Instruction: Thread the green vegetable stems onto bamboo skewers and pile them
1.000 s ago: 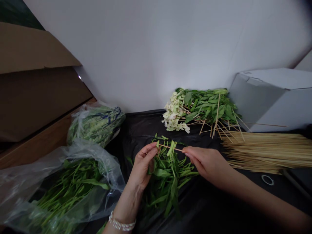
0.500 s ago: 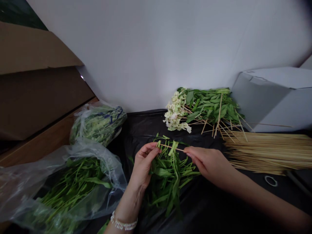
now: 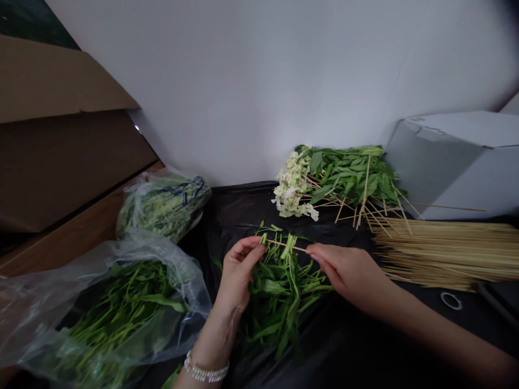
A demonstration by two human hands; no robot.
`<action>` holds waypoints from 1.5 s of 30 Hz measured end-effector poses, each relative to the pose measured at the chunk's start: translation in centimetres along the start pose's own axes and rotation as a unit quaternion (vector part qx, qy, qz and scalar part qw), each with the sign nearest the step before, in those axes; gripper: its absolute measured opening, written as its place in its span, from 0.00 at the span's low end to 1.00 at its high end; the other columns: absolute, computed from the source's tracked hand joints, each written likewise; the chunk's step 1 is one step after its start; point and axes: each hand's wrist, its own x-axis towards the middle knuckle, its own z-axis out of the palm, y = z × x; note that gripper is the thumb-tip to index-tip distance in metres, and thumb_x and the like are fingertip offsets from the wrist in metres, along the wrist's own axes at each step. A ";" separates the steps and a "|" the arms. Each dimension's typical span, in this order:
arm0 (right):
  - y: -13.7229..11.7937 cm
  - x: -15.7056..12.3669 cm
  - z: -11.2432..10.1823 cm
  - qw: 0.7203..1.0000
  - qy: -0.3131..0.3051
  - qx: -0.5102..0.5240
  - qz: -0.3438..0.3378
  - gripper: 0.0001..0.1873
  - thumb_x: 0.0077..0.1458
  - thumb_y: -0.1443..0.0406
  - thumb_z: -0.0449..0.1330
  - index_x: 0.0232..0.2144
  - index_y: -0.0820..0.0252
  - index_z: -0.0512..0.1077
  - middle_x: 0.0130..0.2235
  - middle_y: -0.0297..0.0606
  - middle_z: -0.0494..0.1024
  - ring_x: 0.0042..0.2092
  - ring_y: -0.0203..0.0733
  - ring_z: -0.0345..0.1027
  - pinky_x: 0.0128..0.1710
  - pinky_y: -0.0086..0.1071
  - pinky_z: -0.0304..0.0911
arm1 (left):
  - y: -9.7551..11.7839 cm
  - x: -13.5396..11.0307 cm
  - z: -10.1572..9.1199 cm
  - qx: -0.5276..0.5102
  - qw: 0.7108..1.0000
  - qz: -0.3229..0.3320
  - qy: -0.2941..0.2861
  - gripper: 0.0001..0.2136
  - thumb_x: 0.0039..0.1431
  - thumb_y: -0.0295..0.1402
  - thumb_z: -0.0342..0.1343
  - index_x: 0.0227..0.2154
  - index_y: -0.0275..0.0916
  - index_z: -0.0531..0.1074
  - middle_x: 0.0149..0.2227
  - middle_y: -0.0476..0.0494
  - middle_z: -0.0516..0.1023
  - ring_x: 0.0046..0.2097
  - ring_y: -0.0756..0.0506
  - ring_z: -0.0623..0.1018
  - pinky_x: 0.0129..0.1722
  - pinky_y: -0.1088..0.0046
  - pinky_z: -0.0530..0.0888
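My right hand pinches one end of a thin wooden skewer. Cut green stems are threaded on the skewer between my hands, with long leaves hanging below. My left hand, with a beaded bracelet at the wrist, is closed in a pinch on a short green stem at the skewer's other end. Beneath both hands lies a heap of leafy greens on black plastic sheeting.
Finished skewers of greens and pale flowers lie by the wall. Bare skewers are piled right, near a tape roll and white box. Leftward are an open plastic bag, a filled bag and a cardboard box.
Hardly anything differs. Both hands keep nearly the same pose on the skewer and the stem.
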 end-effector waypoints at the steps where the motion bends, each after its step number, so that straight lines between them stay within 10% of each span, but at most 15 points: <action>1: 0.0 0.0 0.0 1.000 -0.003 -0.001 0.003 0.17 0.65 0.65 0.46 0.43 0.57 0.74 0.35 0.39 0.81 0.35 0.41 0.76 0.37 0.36 0.70 | 0.0 0.0 0.0 0.004 1.000 0.003 0.001 0.10 0.43 0.32 0.69 0.31 0.39 0.80 0.29 0.50 0.79 0.29 0.53 0.75 0.31 0.79 0.71; 18: -0.6 -0.1 0.0 0.999 -0.020 -0.024 0.014 0.17 0.64 0.68 0.46 0.43 0.57 0.74 0.34 0.39 0.81 0.34 0.39 0.75 0.35 0.30 0.67 | -0.6 -0.1 0.0 0.125 0.984 0.124 0.030 0.07 0.45 0.32 0.68 0.29 0.38 0.80 0.30 0.47 0.81 0.35 0.48 0.79 0.37 0.74 0.75; 38: -0.8 -0.1 0.7 1.000 -0.013 0.021 0.006 0.17 0.63 0.68 0.46 0.42 0.56 0.74 0.31 0.37 0.79 0.31 0.38 0.73 0.31 0.29 0.63 | -1.1 -0.9 0.8 0.130 0.985 0.097 -0.049 0.05 0.47 0.30 0.66 0.29 0.38 0.79 0.33 0.45 0.82 0.36 0.47 0.79 0.41 0.72 0.74; 45: -0.1 0.3 -1.3 0.991 0.093 0.089 0.031 0.13 0.65 0.66 0.46 0.42 0.58 0.71 0.27 0.32 0.75 0.27 0.34 0.69 0.29 0.28 0.61 | -1.8 -0.4 0.5 0.201 0.965 0.134 -0.103 0.09 0.50 0.30 0.64 0.35 0.38 0.77 0.33 0.47 0.81 0.35 0.48 0.78 0.39 0.74 0.73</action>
